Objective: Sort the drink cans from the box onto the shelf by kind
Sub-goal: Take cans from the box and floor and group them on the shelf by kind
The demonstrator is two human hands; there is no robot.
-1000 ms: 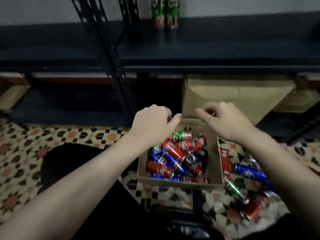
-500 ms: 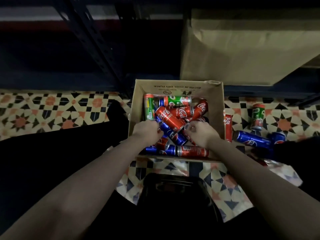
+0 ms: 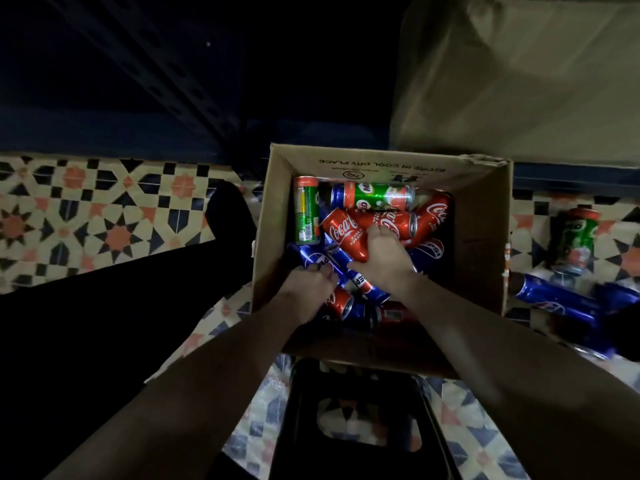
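An open cardboard box [image 3: 485,202] on the tiled floor holds several mixed cans lying in a heap. My right hand [image 3: 384,258] grips a red Coca-Cola can [image 3: 343,233] near the middle of the box. My left hand [image 3: 308,289] reaches in at the box's near left and curls round a blue Pepsi can [image 3: 313,256]. Two green Milo cans lie in the box, one [image 3: 305,209] along the left wall, the other [image 3: 381,195] at the back. More red and blue cans lie under my hands.
Outside the box to the right, a green can [image 3: 576,237] and a blue can [image 3: 554,299] lie on the floor. The dark shelf frame [image 3: 173,74] rises at the back left, with a large brown box [image 3: 519,81] at the back right. A black stool [image 3: 363,427] sits below the box.
The view dropped from the shelf to the box. Both hands went down into the box; my right hand closed on a red can and my left on a blue one.
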